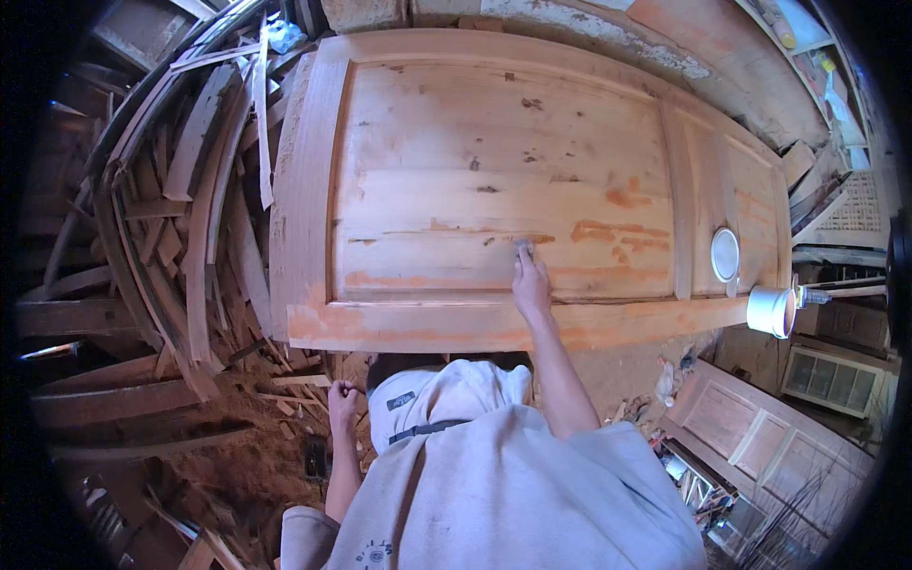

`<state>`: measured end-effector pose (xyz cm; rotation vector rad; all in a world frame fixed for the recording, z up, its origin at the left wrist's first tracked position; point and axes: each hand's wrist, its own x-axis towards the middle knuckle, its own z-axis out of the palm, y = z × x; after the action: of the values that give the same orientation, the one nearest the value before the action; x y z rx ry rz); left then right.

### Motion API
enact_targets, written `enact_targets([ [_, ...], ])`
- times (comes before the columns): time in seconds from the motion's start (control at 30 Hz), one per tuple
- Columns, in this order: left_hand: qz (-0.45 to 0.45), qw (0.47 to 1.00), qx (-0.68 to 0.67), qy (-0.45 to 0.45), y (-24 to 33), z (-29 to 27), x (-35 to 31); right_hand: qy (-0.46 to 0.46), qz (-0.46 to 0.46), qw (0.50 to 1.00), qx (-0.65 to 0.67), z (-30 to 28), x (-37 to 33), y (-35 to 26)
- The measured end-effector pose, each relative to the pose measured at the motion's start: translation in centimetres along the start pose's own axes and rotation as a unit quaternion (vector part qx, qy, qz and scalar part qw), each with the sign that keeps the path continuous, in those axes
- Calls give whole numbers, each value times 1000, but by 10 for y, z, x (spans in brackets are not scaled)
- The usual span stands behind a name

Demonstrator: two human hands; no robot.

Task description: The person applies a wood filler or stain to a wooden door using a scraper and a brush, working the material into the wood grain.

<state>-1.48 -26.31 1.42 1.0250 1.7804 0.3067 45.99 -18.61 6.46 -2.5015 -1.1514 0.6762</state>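
A large pale wooden panel door (427, 199) lies flat before me, with dark knots and streaks of orange filler (608, 233) on its big panel. My right hand (532, 283) is over the lower middle of that panel, closed on a small greyish piece (522, 246) at its fingertips, pressed near a filled crack. What kind of piece it is cannot be made out. Off the door's near edge at the left, my left hand (344, 404) hangs with curled fingers; anything inside them is hidden.
Scrap boards (204, 209) are heaped at the left. A round white lid (725, 255) rests on the door's right part, with a white bucket (770, 312) beside its near right corner. Another panelled door (760, 432) is at the lower right, near a small glazed window frame (829, 382).
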Motion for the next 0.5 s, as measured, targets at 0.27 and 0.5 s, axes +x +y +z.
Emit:
enact_targets([
  [0.27,60,998,20,15,-12,-2,-11,-24,4,999,-26,15,-6,3],
  [0.5,20,999,-9,42,-11,1,-12,25,30,999,14,27,-7,-11],
])
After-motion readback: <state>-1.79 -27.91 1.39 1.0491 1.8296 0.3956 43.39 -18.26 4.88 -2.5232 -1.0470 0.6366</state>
